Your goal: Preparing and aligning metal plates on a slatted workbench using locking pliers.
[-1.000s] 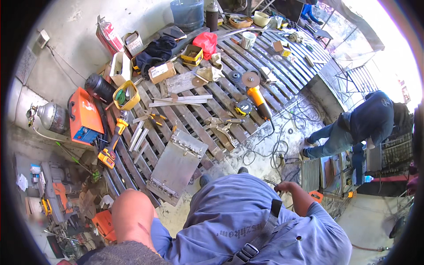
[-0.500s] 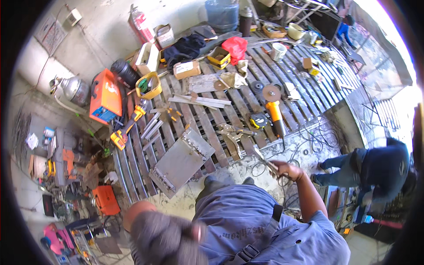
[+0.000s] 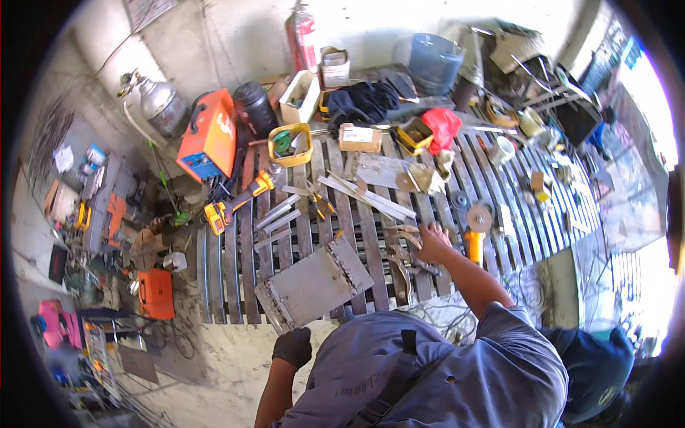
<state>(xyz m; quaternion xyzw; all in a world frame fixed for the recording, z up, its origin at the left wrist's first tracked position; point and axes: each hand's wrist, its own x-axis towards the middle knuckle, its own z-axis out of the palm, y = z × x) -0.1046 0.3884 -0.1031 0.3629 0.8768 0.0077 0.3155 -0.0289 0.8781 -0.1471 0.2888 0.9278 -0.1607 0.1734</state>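
In a dark glove, my left hand (image 3: pixel 292 347) is closed beside the front left corner of a grey metal plate (image 3: pixel 314 282). The hand's underside is hidden, so I cannot make out what it holds, if anything. The plate lies at a slant on the slatted metal bench (image 3: pixel 364 246), with hinge-like welded strips along two opposite edges. Bare and reaching forward, my right hand (image 3: pixel 434 244) has its fingers spread over the slats. It is right beside the locking clamps (image 3: pixel 401 274). An angle grinder (image 3: pixel 476 239) with a yellow body lies just to its right.
Flat metal strips (image 3: pixel 367 197) and a yellow cordless tool (image 3: pixel 239 203) lie behind the plate. An orange welding machine (image 3: pixel 209 139) stands at the back left, beside a yellow tub (image 3: pixel 290 146). At the lower right another person (image 3: pixel 592 371) bends close to me.
My left hand has come down from near my head to the plate's corner. My right hand has swung forward onto the bench, without the metal tool it held. The view has shifted.
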